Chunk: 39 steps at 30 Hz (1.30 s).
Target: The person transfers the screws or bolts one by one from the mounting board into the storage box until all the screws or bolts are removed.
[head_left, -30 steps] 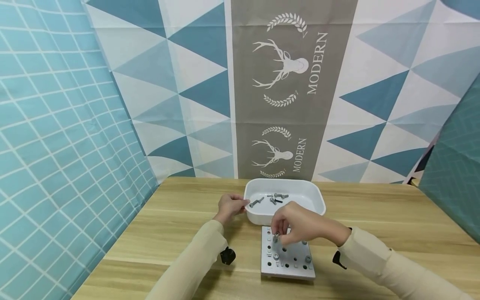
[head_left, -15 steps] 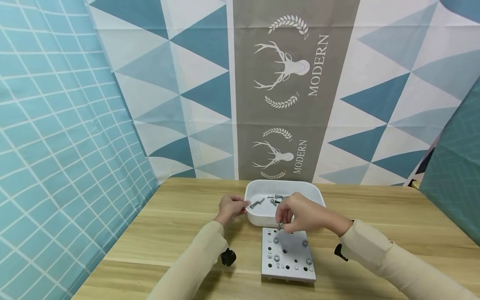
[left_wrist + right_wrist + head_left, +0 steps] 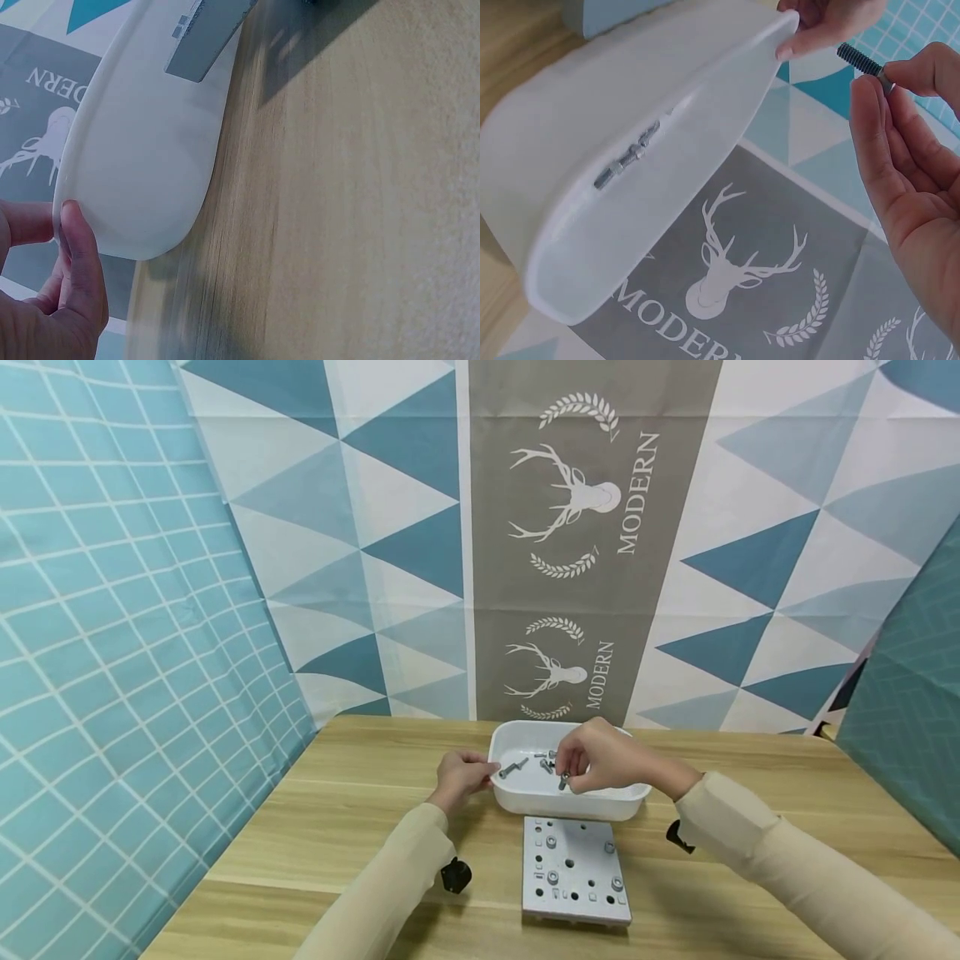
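My right hand (image 3: 603, 756) is above the front part of a white tray (image 3: 562, 805), pinching a bolt (image 3: 861, 60) between thumb and fingertips. The bolt's threaded shank sticks out from the fingers in the right wrist view. With my left hand (image 3: 459, 774), I pinch the tray's left end by its rim, seen closely in the left wrist view. Several loose bolts (image 3: 513, 767) lie in the tray, some partly hidden behind my right hand. In front of the tray is a silver metal plate (image 3: 581, 862) with holes, and several socket-head bolts (image 3: 552, 877) stand in it.
Wooden tabletop (image 3: 360, 810) stretches to both sides of the tray and plate. Behind it hangs a patterned cloth (image 3: 405, 568), close to the tray's far side. A blue checked cloth (image 3: 112, 652) borders the left.
My right hand has lifted away from the plate with the bolt and moved forward over the tray. My left hand stays at the tray's rim.
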Available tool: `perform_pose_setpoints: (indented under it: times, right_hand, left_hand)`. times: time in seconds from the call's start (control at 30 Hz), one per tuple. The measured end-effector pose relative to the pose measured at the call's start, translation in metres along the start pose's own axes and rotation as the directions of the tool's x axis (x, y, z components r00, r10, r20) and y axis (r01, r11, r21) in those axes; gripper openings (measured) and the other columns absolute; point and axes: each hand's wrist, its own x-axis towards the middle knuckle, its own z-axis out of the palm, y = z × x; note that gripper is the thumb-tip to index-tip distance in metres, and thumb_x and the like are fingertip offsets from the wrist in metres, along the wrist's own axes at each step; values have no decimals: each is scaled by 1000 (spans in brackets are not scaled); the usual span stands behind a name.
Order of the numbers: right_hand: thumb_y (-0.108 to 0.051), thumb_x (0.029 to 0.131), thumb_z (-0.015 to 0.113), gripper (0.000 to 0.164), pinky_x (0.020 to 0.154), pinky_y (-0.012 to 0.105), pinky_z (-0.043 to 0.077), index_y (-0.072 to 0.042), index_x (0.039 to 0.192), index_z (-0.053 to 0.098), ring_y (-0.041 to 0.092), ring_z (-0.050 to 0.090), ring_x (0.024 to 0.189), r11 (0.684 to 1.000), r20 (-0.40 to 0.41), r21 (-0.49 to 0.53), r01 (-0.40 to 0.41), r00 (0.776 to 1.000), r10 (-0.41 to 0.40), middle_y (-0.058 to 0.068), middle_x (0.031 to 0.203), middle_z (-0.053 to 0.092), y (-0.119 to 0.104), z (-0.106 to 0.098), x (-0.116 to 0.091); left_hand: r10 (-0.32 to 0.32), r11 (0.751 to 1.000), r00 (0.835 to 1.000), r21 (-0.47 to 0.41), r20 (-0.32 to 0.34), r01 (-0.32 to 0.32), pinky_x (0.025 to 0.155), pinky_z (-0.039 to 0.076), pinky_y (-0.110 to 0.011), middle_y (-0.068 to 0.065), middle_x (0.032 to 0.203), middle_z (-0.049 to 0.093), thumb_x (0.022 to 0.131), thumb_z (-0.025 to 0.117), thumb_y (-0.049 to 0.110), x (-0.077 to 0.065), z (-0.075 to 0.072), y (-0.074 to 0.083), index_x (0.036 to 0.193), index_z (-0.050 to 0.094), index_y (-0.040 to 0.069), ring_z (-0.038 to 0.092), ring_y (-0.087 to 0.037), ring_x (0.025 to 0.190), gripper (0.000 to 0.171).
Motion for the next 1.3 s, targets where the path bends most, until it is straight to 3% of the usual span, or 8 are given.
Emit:
perform_pose_setpoints:
  times: [0.4, 0.6, 0.87, 1.3]
  right_hand:
    - [-1, 70, 70, 9, 57, 16, 54, -7, 78, 69, -2, 57, 61, 999, -17, -19, -29, 999, 28, -3, 70, 67, 13, -11, 8]
    - [0, 71, 70, 9, 57, 16, 53, -6, 77, 69, -2, 57, 61, 999, 4, -35, -14, 1000, 14, -2, 69, 67, 22, -13, 13]
    - [-1, 72, 70, 8, 57, 15, 52, -7, 77, 70, 0, 58, 61, 997, 33, -65, -50, 998, 52, -1, 70, 68, 32, -18, 23]
    - [-2, 72, 70, 6, 58, 15, 51, -7, 75, 70, 3, 58, 63, 987, 42, -109, -117, 992, 122, 1, 71, 69, 52, -17, 30]
  left_hand:
    - [1, 1000, 1000, 17, 9, -1, 71, 62, -31, -9, 83, 61, 82, 73, 5, -1, 2, 1, 96, 65, -5, 58, -10, 59, 19]
    - [-1, 1000, 1000, 14, -8, 1, 66, 61, -26, -10, 85, 60, 82, 73, 4, -3, -1, 1, 96, 64, -6, 58, -11, 60, 20]
    - [3, 1000, 1000, 14, -13, -3, 60, 58, -20, -9, 86, 60, 83, 73, 5, -4, -2, 3, 97, 64, -6, 58, -10, 60, 20]
    - [4, 1000, 1000, 27, -9, -4, 63, 60, -23, -9, 84, 59, 82, 73, 4, -2, 3, 2, 94, 64, -6, 59, -10, 59, 18]
